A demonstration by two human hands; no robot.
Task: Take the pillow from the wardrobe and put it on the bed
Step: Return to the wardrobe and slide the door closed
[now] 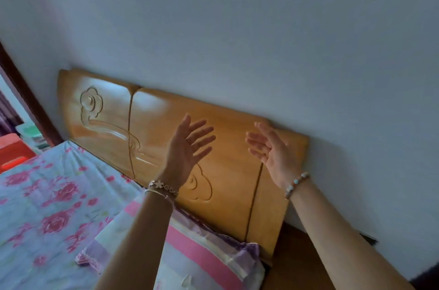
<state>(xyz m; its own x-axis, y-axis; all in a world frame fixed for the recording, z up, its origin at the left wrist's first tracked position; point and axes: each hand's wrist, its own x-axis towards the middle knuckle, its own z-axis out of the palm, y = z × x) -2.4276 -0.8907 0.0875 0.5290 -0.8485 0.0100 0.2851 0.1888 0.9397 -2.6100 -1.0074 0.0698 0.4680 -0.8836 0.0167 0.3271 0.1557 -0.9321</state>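
Note:
A pillow (pixel 202 251) with pink, white and lilac stripes lies on the bed (pixel 42 206), pushed against the foot of the carved wooden headboard (pixel 228 166). The bed has a light blue sheet with pink roses. My left hand (pixel 187 147) is raised in front of the headboard, fingers spread, holding nothing. My right hand (pixel 270 149) is raised beside it, palm facing left, fingers apart and empty. Both hands hover well above the pillow. The wardrobe is out of view.
A pale wall (pixel 261 28) fills the upper frame behind the headboard. A dark wooden surface (pixel 299 263) sits right of the bed. A dark door frame (pixel 26 104) and red and green items (pixel 14 152) stand at far left.

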